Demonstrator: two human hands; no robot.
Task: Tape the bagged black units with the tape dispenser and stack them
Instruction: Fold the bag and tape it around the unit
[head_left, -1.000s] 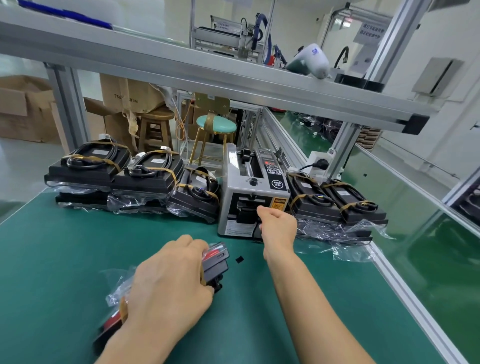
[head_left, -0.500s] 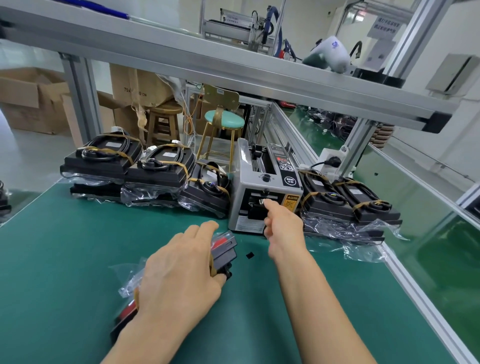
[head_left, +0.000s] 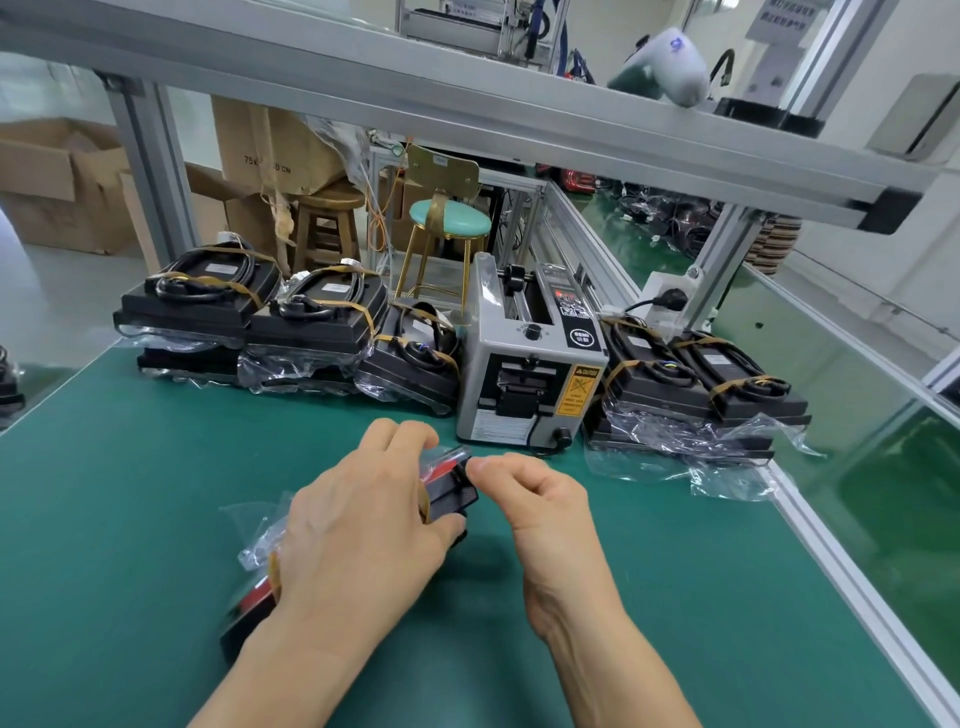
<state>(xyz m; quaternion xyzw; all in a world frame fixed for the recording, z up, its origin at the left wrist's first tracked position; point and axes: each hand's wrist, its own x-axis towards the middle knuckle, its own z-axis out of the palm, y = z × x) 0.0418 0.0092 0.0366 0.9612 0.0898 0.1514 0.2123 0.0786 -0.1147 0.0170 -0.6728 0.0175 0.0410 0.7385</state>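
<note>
A bagged black unit (head_left: 451, 493) with red trim lies on the green mat under my left hand (head_left: 358, 535), which grips it from above. My right hand (head_left: 530, 493) is just right of the unit's far end, fingers curled, thumb and forefinger pinched together beside the bag; a clear tape piece there is too faint to confirm. The grey tape dispenser (head_left: 530, 374) stands upright behind the hands. Taped bagged units are stacked to its left (head_left: 311, 322) and right (head_left: 691, 384).
The green mat (head_left: 130, 493) ends at an aluminium rail (head_left: 841, 561) on the right. A metal shelf beam (head_left: 467, 98) runs overhead. Stools and cardboard boxes (head_left: 57, 182) stand beyond the table's far edge.
My right hand has pulled back from the dispenser's outlet to the far end of the held unit. My left hand stays on the unit.
</note>
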